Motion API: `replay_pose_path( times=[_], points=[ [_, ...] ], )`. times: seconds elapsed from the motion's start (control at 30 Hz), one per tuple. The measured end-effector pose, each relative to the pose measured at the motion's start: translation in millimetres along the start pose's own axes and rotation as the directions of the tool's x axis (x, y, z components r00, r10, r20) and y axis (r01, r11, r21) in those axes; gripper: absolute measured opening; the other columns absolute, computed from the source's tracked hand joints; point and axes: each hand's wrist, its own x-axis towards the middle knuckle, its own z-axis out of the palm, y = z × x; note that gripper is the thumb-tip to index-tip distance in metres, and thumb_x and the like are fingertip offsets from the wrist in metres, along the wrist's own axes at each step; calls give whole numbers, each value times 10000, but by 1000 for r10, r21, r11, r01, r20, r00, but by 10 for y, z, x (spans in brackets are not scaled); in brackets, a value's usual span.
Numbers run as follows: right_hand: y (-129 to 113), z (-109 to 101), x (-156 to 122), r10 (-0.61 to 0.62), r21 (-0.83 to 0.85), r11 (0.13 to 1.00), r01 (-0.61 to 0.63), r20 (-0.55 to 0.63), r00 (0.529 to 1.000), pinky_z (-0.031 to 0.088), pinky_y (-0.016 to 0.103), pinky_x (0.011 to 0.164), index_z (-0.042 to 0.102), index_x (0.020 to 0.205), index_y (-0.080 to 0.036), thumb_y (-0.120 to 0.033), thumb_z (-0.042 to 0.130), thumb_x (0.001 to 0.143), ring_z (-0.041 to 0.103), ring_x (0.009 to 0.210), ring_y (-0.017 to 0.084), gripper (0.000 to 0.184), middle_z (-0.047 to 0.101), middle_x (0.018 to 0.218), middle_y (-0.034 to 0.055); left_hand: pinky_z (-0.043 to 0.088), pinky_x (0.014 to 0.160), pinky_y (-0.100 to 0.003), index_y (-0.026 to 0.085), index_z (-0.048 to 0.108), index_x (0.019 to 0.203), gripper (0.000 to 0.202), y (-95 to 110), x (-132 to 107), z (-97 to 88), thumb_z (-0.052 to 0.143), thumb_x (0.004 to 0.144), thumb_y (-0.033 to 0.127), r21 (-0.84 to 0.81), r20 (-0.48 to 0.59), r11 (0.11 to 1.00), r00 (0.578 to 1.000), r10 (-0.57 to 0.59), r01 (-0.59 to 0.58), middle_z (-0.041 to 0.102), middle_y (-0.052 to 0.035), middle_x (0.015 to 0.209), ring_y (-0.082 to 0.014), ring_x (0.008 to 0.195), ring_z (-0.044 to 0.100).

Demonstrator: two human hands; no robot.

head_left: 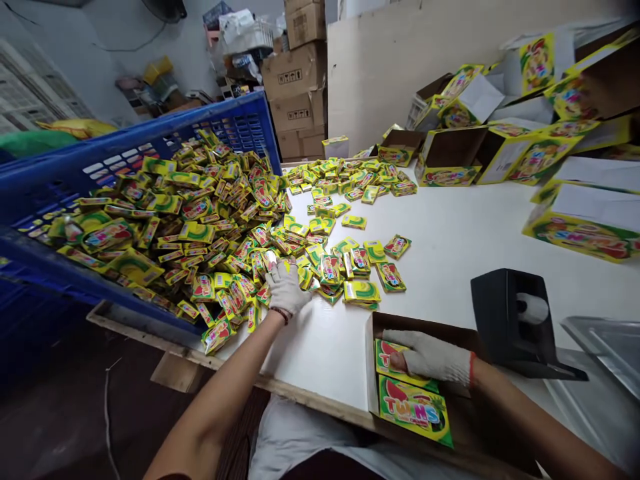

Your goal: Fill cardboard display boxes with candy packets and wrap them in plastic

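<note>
My left hand (287, 290), in a whitish glove with bare fingertips, reaches into the near edge of a heap of small yellow-green packets (300, 233). Its fingers are stretched out and touch the packets. On the right, an open brown cardboard box (371, 373) lies at the table's front edge. Inside it my gloved right hand (425, 353) grips a yellow-green TWINS pack (387, 353), thumb on top and the other fingers partly hidden behind. A second TWINS pack (414, 408) lies flat in the box, nearer to me.
A tilted blue crate (270, 130) spills packets onto the white table (450, 233). Printed TWINS boxes (447, 157) stand open at the back right. A black tape dispenser (513, 323) stands right of the box, near a metal tray (607, 340). Brown cartons (295, 87) are stacked behind.
</note>
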Motion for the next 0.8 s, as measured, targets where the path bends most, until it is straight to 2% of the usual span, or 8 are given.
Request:
replay_pose_path(
  times=[0.2, 0.27, 0.33, 0.43, 0.5, 0.6, 0.7, 0.8],
  points=[
    [-208, -159, -284, 0, -101, 995, -26, -244, 970, 482, 488, 1054, 652, 1304, -152, -608, 599, 785, 595, 1223, 370, 693, 648, 1332, 151, 469, 990, -368, 191, 652, 1047, 222, -279, 6, -271, 543, 858, 232, -155, -37, 987, 999, 25, -30, 692, -106, 1048, -247, 1054, 627],
    [-446, -167, -371, -86, -145, 989, 33, -371, 925, 515, 453, 1002, 708, 1172, -170, -493, 547, 837, 645, 1124, 324, 493, 708, 1196, 128, 496, 919, -349, 191, 633, 1008, 215, -118, -179, -408, 460, 937, 296, -207, -104, 978, 995, -1, -21, 690, -83, 961, -226, 945, 635],
    [-727, -158, -422, -278, -283, 948, 143, -523, 806, 500, 422, 1007, 702, 1149, -187, -403, 516, 866, 633, 1121, 284, 401, 688, 1210, 114, 517, 851, -312, 194, 624, 1018, 269, 193, -395, -534, 444, 972, 388, -331, -129, 941, 991, 25, -67, 696, -60, 958, -201, 892, 637],
    [-1087, -171, -499, -431, -491, 859, 144, -542, 721, 497, 405, 959, 683, 1147, -192, -328, 555, 854, 625, 1065, 262, 348, 665, 1202, 116, 541, 828, -285, 204, 660, 1065, 264, 758, -737, -606, 543, 950, 411, -702, -32, 688, 974, 225, -182, 730, -37, 1008, -184, 902, 664],
    [-1217, -235, -615, -350, -563, 826, 27, -473, 808, 503, 379, 872, 705, 1030, -209, -281, 565, 845, 639, 944, 247, 242, 697, 1025, 88, 557, 861, -307, 197, 670, 1115, 291, 1034, -953, -533, 570, 941, 408, -782, 21, 594, 945, 327, -188, 736, -55, 1063, -201, 954, 681],
    [-1205, -381, -855, -37, -615, 754, -231, -391, 920, 486, 341, 765, 721, 908, -247, -187, 571, 804, 651, 825, 232, 192, 706, 854, 45, 533, 1000, -410, 186, 554, 1360, 473, 1171, -1251, -275, 552, 953, 426, -743, 19, 619, 917, 398, -254, 667, -134, 1291, -267, 1172, 641],
    [-974, -441, -948, 300, -659, 633, -405, -274, 914, 492, 384, 754, 731, 774, -227, -169, 641, 733, 675, 791, 270, 115, 704, 763, 64, 360, 1155, -606, 158, 392, 1509, 719, 1120, -1518, 6, 571, 917, 526, -484, 76, 693, 764, 641, -534, 492, -209, 1494, -373, 1401, 443],
    [-613, -341, -749, 417, -660, 637, -398, -139, 898, 507, 440, 814, 663, 566, -190, -134, 709, 624, 690, 845, 319, 92, 688, 677, 90, 266, 1122, -757, 110, 421, 1484, 795, 1067, -1698, 177, 615, 866, 570, -163, 240, 667, 627, 741, -727, 454, -250, 1511, -465, 1422, 373]
  ],
)
